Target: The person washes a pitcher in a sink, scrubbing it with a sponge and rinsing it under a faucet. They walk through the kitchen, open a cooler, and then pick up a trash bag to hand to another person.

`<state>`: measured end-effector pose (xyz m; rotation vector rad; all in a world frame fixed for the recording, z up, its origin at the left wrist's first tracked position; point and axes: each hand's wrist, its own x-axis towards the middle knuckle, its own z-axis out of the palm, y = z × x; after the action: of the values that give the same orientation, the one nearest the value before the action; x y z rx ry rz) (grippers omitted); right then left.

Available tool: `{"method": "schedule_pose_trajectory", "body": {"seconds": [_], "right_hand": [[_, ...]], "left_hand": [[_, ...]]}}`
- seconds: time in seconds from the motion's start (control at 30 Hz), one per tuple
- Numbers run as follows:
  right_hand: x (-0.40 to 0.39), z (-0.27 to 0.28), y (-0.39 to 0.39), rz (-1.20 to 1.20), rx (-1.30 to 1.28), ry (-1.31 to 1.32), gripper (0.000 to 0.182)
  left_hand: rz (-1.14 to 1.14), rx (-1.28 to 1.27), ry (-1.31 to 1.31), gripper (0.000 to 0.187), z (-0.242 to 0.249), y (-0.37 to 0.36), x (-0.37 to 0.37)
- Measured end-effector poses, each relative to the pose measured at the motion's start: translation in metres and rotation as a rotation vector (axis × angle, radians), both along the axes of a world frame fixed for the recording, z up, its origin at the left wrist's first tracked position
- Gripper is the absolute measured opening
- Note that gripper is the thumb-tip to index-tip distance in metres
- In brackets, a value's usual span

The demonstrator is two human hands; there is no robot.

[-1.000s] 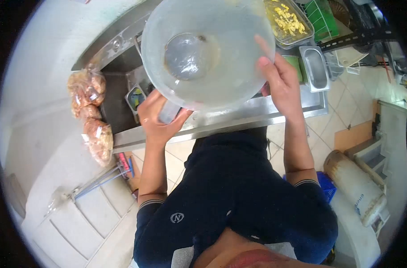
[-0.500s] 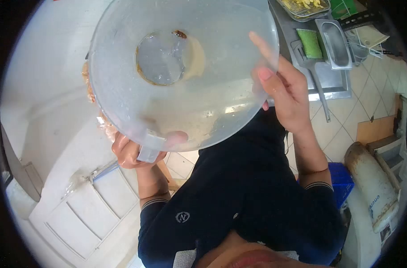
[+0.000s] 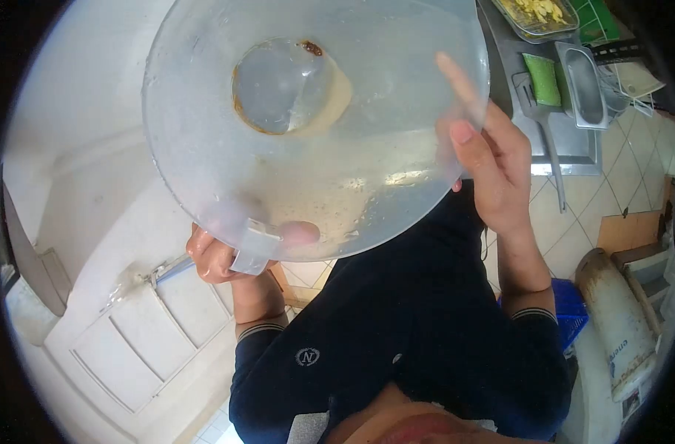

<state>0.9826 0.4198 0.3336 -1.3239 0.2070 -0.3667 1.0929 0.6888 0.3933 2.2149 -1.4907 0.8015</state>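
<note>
A large round translucent plastic lid (image 3: 382, 111), wet with droplets, is held tilted in front of me. It has a circular opening or recess off its middle, with a brown stain (image 3: 312, 49) at the rim. My left hand (image 3: 215, 255) grips the lid's lower-left edge by a small plastic tab (image 3: 256, 248); its thumb shows blurred through the plastic. My right hand (image 3: 496, 163) holds the right edge, thumb near the rim and forefinger stretched up along it. Some fingers of both hands are partly hidden by the lid.
To the right, a metal counter (image 3: 582, 152) carries a grey slotted spatula (image 3: 551, 140), a green packet (image 3: 542, 80), a steel pan (image 3: 585, 85) and a tray of yellow food (image 3: 534, 15). A blue crate (image 3: 571, 311) and a rusty gas cylinder (image 3: 611, 311) stand below.
The lid and both hands sit slightly farther right in view, as does the counter. Brown items in clear plastic, earlier visible past the lid's left edge, are out of sight.
</note>
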Motion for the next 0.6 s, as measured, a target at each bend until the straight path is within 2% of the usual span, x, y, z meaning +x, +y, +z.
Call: {"method": "schedule_pose_trajectory", "body": {"seconds": [0.13, 0.23, 0.3, 0.33, 0.37, 0.4, 0.43, 0.5, 0.57, 0.6], "right_hand": [[0.007, -0.003, 0.006, 0.002, 0.045, -0.008, 0.046], [0.015, -0.009, 0.004, -0.007, -0.019, -0.006, 0.046], [0.022, -0.009, -0.003, -0.006, -0.199, 0.141, 0.036], [0.024, -0.011, -0.01, -0.007, -0.197, 0.143, 0.036], [0.024, -0.015, -0.019, -0.08, -0.395, 0.274, 0.025], [0.026, -0.015, -0.026, -0.155, -0.594, 0.407, 0.021], [0.033, -0.009, -0.028, -0.159, -0.599, 0.409, 0.021], [0.05, 0.007, -0.018, 0.009, -0.658, 0.097, 0.021], [0.085, -0.009, 0.007, 0.284, -1.024, -0.044, 0.02], [0.107, -0.013, 0.023, 0.427, -1.042, 0.112, 0.023]], "left_hand": [[0.065, -0.032, 0.008, 0.061, -0.007, 0.018, 0.003], [0.059, 0.012, -0.053, 0.061, -0.008, 0.009, 0.008], [0.051, 0.039, -0.093, 0.061, -0.008, 0.0, 0.011], [0.05, 0.041, -0.092, 0.061, -0.008, -0.006, 0.014], [-0.043, 0.099, -0.001, 0.055, -0.006, -0.012, 0.019], [-0.137, 0.154, 0.09, 0.049, -0.005, -0.021, 0.022], [-0.125, 0.09, 0.178, 0.016, -0.006, -0.035, 0.02], [-0.181, 0.081, 0.249, 0.018, -0.012, -0.041, 0.02], [-0.254, 0.071, 0.337, 0.022, -0.016, -0.044, 0.019], [-0.273, 0.086, 0.357, 0.022, -0.017, -0.045, 0.018]]}}
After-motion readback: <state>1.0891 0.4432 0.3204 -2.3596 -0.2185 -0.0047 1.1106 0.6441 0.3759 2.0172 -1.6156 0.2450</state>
